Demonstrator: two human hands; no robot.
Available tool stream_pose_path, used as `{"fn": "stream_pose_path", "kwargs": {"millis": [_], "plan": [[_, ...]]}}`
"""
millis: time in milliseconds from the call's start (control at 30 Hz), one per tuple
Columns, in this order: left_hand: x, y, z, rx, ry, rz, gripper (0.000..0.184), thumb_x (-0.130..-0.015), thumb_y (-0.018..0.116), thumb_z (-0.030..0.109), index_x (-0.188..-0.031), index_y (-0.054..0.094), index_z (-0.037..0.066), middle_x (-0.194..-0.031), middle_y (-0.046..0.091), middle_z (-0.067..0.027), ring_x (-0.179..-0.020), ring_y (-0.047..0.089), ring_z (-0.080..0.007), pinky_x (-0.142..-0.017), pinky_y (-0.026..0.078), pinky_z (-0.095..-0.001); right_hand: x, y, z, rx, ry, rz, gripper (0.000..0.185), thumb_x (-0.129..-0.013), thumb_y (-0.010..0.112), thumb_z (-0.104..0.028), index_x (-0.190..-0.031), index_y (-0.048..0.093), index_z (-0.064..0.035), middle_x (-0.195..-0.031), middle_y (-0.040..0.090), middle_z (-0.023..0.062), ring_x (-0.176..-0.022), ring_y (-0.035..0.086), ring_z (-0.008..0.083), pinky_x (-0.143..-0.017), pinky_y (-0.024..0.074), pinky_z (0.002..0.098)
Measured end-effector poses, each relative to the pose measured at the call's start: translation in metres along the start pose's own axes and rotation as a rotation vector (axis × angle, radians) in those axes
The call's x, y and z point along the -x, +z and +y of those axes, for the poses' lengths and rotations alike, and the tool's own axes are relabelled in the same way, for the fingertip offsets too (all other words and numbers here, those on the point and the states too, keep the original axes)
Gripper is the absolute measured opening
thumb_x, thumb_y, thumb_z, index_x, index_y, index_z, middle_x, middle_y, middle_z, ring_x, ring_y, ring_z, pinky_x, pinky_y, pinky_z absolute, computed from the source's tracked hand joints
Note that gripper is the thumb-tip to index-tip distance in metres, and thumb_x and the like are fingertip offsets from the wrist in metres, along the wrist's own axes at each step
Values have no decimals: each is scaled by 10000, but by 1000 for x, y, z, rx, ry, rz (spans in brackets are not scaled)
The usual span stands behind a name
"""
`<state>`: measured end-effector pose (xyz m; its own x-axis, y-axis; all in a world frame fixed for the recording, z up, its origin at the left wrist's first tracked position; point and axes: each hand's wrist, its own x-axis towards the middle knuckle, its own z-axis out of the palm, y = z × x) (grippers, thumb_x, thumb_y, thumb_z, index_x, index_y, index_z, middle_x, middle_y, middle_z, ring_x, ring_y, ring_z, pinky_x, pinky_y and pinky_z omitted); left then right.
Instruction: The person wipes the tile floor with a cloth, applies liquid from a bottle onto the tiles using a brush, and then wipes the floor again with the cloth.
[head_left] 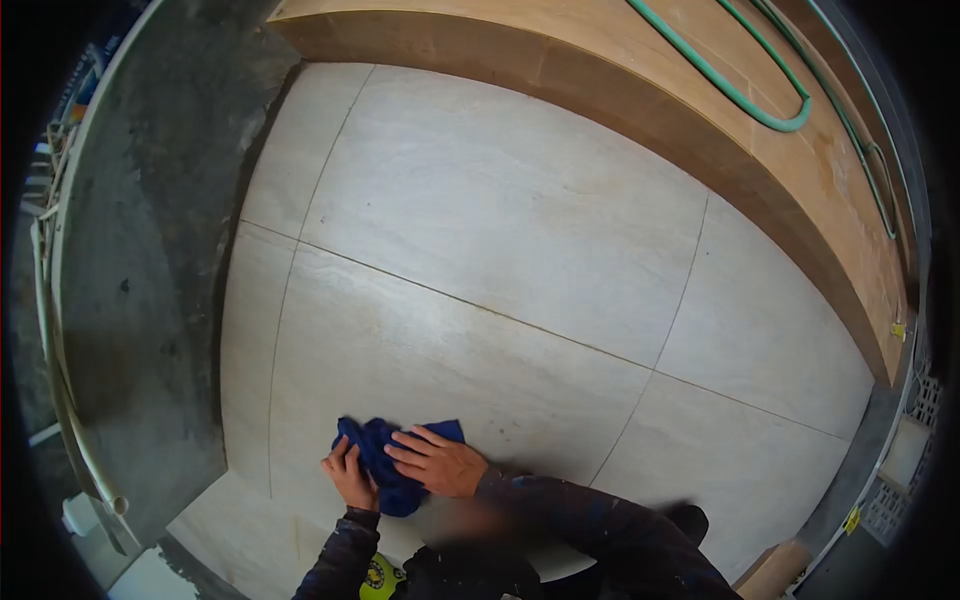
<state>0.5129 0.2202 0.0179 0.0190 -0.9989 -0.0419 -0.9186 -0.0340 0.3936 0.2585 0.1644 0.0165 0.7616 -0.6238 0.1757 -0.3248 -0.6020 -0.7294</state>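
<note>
A crumpled dark blue cloth [405, 497] lies on the pale floor tiles [470, 250] close in front of my body. My left hand [350, 477] is at its left side, fingers curled into the fabric. Across the cloth's right part rests my right hand [440, 464], its fingers stretched out and slightly apart. Both hands touch the cloth and sit close together. Under my palms, part of the fabric is hidden.
A tan tiled ledge [560, 60] curves along the far and right sides, with a green hose [740, 100] on it. Bare grey concrete [150, 270] borders the left side. Pale pipes [75, 430] lie beyond it. A yellow-green item [380, 578] shows by my left forearm.
</note>
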Motion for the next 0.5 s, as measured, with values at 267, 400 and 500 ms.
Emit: {"fn": "stream_pose_path", "kwargs": {"millis": [267,400,500], "plan": [[10,-98,92,907,-453,48,401,-778,542,-19,-1163,451,39,-1040,513,-79,-933,546,-187,-906,485,-345,127,-82,-96,-853,764,400,300,-1061,651,-240,-1177,692,33,-1012,719,92,-899,681,243,-849,536,357],[-44,-139,118,1297,-434,-134,544,-719,557,49,-1260,537,-2,-1031,551,-59,-827,613,-155,-795,559,-322,161,-182,-101,-716,784,858,378,-1095,610,-286,-1201,682,70,-1155,714,132,-1010,654,192,-884,515,328],[-63,-113,128,1128,-27,-193,384,-737,621,71,-1106,522,30,-960,502,-57,-864,547,-167,-852,503,-334,174,-233,-101,-262,623,884,331,-1007,709,-288,-1073,701,36,-1113,687,144,-982,646,263,-886,486,390]]}}
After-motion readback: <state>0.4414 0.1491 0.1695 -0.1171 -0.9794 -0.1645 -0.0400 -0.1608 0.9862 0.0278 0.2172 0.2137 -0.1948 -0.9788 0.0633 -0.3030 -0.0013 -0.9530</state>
